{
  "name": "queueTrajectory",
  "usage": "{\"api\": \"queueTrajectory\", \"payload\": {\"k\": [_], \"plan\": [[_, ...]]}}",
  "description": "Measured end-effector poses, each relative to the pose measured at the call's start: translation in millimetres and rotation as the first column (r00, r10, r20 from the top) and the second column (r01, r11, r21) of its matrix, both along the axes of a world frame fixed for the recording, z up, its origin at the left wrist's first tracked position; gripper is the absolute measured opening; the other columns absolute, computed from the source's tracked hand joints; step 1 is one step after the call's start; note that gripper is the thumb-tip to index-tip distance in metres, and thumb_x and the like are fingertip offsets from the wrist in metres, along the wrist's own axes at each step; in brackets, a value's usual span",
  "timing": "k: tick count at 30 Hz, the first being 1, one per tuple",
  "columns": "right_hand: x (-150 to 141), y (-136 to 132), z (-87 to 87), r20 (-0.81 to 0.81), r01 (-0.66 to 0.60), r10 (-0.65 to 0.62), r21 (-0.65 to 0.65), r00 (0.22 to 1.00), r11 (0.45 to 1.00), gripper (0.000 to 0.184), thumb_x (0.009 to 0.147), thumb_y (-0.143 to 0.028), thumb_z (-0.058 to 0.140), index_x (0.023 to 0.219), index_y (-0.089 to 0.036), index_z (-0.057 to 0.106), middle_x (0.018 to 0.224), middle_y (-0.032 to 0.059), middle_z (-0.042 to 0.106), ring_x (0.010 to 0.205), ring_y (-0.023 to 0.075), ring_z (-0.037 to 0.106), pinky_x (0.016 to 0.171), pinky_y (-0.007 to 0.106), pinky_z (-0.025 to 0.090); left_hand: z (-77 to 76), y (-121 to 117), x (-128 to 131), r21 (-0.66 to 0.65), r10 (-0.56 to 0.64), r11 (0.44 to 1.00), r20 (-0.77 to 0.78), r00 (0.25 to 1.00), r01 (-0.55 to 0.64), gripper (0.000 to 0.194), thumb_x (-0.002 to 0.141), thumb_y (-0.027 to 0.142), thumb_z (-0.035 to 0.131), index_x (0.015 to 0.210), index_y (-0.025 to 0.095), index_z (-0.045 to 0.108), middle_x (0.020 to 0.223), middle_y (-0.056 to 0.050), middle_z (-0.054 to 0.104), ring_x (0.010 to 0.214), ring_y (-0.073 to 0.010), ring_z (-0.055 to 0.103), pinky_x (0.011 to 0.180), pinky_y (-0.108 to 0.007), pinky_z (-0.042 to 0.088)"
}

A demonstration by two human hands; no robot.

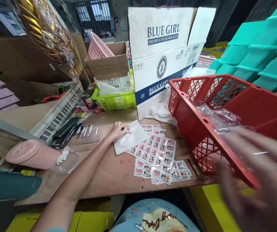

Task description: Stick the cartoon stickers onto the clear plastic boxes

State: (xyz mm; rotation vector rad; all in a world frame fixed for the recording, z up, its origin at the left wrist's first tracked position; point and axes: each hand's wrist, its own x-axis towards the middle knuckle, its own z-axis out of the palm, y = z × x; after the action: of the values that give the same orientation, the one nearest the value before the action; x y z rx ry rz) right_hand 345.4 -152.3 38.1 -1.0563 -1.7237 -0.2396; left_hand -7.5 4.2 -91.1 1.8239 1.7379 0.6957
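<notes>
My left hand (119,130) is closed over the upper left edge of a white paper sheet (131,139), and a bit of printed sticker shows by its fingers. Under and beside that paper lie several sticker sheets (156,151) with cartoon cats and pink print, overlapping on the wooden table (109,177). Smeared by motion, my right hand (256,167) is at the near side of a red plastic basket (198,132); its fingers are too blurred to show whether they hold anything. Clear plastic packages (217,114) lie inside the basket.
A white Blue Girl carton (162,61) stands behind the sheets. To the left are a pink tumbler (33,154), clear plastic pieces (87,133) and a white rack (56,112). A lime-green basket (115,101) sits at the back; teal bins (254,48) are stacked far right.
</notes>
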Motion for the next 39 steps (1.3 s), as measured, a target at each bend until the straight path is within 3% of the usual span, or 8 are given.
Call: {"api": "queueTrajectory", "payload": {"k": [5,10,12,15,17,24,34,39], "plan": [[-79,57,-53.4,-0.16,-0.316,0.275,-0.355,0.948,0.88,0.071,0.079,-0.041,0.074,0.141,-0.019,0.049,0.138,0.0184,0.055,0.126,0.0361,0.053,0.1,0.055,0.048,21.2,-55,27,-0.021,-0.096,0.994,0.332,0.938,0.109,0.032,0.084,0.048,0.06,0.09,0.017,0.056,0.094,-0.008,0.069,0.087,-0.02,0.063,0.076,-0.031,0.049],[-91,111,-100.3,-0.617,-0.709,0.358,-0.548,0.701,0.443,0.031,0.086,-0.047,0.062,0.089,-0.016,0.068,0.08,0.0053,0.07,0.069,0.0183,0.064,0.06,0.03,0.054,38.8,-91,43,-0.184,0.061,0.964,0.855,0.515,0.192,0.045,0.066,0.029,0.085,0.104,0.017,0.064,0.099,-0.007,0.072,0.079,-0.017,0.069,0.073,-0.028,0.052],[-86,110,-101.7,-0.543,-0.643,0.352,-0.572,0.762,0.51,0.028,0.086,-0.044,0.063,0.086,-0.016,0.067,0.076,0.0041,0.068,0.068,0.018,0.06,0.06,0.031,0.052,37.3,-95,45,-0.267,0.173,0.951,0.877,0.448,0.155,0.033,0.064,0.028,0.087,0.088,0.014,0.069,0.085,-0.006,0.074,0.068,-0.0138,0.067,0.066,-0.025,0.051],[-82,95,-95.2,-0.181,-0.309,0.254,-0.422,0.95,0.852,0.022,0.087,-0.035,0.064,0.1,-0.018,0.068,0.097,0.0111,0.066,0.09,0.0262,0.058,0.082,0.044,0.049,28.3,-97,54,-0.338,0.271,0.934,0.88,0.39,0.113,0.027,0.064,0.028,0.087,0.08,0.012,0.071,0.077,-0.005,0.074,0.061,-0.0116,0.065,0.062,-0.023,0.05],[-86,83,-91.6,0.034,-0.18,0.194,-0.254,0.98,0.95,0.024,0.09,-0.028,0.061,0.113,-0.019,0.065,0.107,0.0143,0.064,0.1,0.0291,0.053,0.092,0.05,0.043,22.2,-98,64,-0.345,0.288,0.931,0.894,0.344,0.116,0.026,0.066,0.029,0.086,0.081,0.012,0.073,0.077,-0.005,0.075,0.061,-0.0108,0.065,0.062,-0.022,0.049],[-98,71,-104.5,0.158,-0.22,0.266,-0.259,0.951,0.94,0.021,0.093,-0.026,0.059,0.112,-0.02,0.067,0.095,0.0101,0.067,0.089,0.0251,0.053,0.085,0.044,0.044,14.0,-106,92,-0.291,0.26,0.953,0.928,0.267,0.087,0.024,0.075,0.036,0.079,0.081,0.014,0.075,0.073,-0.004,0.072,0.061,-0.0108,0.061,0.062,-0.022,0.047],[-95,87,-118.6,-0.593,-0.568,0.235,-0.468,0.77,0.677,0.022,0.086,-0.034,0.066,0.071,-0.019,0.071,0.069,0.0033,0.067,0.065,0.0169,0.058,0.064,0.03,0.046,0.1,-107,96,-0.048,0.039,0.999,0.835,0.548,0.002,0.018,0.083,0.032,0.069,0.091,0.018,0.077,0.091,-0.005,0.067,0.084,-0.0158,0.059,0.076,-0.025,0.046],[-72,103,-116.1,-0.734,-0.469,0.014,-0.42,0.679,0.777,0.028,0.089,-0.042,0.061,0.083,-0.016,0.069,0.077,0.0025,0.066,0.068,0.0146,0.059,0.065,0.026,0.047,-14.2,-90,67,-0.027,0.201,0.974,0.56,0.804,-0.225,0.023,0.079,0.038,0.069,0.089,0.018,0.075,0.098,-0.009,0.067,0.098,-0.0259,0.06,0.088,-0.037,0.048]]}}
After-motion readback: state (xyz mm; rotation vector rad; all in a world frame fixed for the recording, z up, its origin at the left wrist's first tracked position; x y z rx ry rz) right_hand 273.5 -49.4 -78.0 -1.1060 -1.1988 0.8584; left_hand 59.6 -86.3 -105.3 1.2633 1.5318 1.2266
